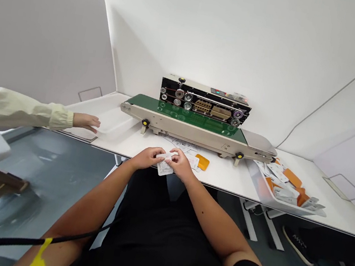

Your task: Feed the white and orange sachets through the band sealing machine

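Note:
Between both hands, at the table's front edge, is a small white printed packet [165, 167]. My left hand [148, 158] pinches its upper left part, and my right hand [180, 164] grips the upper right. The thumbs lie on the printed face; fingers behind it are hidden. Just right of my right hand lie an orange packet [202, 162] and a white one [192, 161] on the table. More flat white packets [180, 144] lie partly beneath the conveyor sealing machine [185, 127], whose green belt [183, 115] carries nothing I can make out.
A clear bin [266, 191] full of white and orange packets stands on the right. At left, a co-worker's hand [87, 121] reaches over a translucent white tray [114, 124]. A black cable [71, 238] crosses my left arm.

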Available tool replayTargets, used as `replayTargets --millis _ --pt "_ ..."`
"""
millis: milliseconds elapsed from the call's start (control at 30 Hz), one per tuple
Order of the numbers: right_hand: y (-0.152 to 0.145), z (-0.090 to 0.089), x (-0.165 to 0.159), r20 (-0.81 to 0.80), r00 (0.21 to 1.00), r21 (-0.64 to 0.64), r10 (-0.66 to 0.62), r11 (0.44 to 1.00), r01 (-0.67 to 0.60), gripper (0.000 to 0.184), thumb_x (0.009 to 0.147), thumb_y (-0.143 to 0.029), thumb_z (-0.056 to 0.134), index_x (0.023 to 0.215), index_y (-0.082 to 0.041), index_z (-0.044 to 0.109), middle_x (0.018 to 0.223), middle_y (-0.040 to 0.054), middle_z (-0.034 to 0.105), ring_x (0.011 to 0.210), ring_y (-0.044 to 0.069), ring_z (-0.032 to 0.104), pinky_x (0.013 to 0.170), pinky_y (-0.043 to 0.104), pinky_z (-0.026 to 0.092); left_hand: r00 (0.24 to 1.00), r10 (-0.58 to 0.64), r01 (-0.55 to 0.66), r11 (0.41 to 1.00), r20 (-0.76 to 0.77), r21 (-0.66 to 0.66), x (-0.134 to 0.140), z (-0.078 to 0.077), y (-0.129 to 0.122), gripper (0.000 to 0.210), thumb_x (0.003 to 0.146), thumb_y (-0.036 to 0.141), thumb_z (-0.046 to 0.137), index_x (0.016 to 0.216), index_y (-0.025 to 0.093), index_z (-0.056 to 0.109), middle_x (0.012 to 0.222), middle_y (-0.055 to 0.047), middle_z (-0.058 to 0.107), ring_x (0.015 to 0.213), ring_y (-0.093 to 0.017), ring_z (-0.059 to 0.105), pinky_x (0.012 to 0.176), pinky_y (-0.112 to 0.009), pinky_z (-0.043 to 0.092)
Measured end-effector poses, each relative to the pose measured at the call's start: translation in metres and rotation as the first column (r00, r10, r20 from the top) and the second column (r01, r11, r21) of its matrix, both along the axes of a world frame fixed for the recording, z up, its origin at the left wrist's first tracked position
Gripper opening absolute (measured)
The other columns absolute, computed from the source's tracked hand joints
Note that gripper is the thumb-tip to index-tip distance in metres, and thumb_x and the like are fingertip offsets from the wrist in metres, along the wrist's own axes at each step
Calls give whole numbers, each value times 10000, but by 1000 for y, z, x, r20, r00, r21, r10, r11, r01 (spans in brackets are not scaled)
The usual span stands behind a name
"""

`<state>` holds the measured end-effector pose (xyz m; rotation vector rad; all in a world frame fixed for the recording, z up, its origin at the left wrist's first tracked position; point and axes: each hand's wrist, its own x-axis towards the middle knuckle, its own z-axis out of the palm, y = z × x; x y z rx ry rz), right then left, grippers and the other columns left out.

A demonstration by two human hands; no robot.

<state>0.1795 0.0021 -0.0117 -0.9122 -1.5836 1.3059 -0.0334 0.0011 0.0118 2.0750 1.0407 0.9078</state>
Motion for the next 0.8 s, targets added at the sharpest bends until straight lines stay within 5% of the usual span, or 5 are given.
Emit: replayTargets --millis 200,400,533,800 --pt "2 -4 7 49 999 -27 23 999 -22 374 748 -457 769 1033 -234 676 910 1 703 819 189 653 716 287 517 977 -27 60 987 212 -152 1 -8 5 303 881 454 646 1019 200 553 794 17 623 698 -159 581 647 -243 447" --pt "2 3 15 -33 993 -204 110 972 -114 441 672 -449 850 1014 -210 708 785 -1 682 642 157 605 565 259 476 968 -32 74 984 251 -161 0 -1 -1 517 892 436 651 1317 184 498 625 92 401 525 -97 395 519 -206 304" --pt "5 5 17 -54 990 -223 134 964 -143 423 687 -473 839 977 -197 704 721 -12 645 571 119 537 504 228 411 967 -48 106 969 249 -224 0 1 -1 381 878 444 664 1136 178 574 609 81 435 514 -93 399 499 -205 296" --pt "0 6 19 44 996 -110 77 991 -72 311 769 -445 749 990 -228 727 668 -24 611 537 128 514 490 242 415 962 6 73 957 272 -280 -2 -9 5 413 826 480 707 1034 222 461 598 102 493 469 -77 400 481 -183 265"
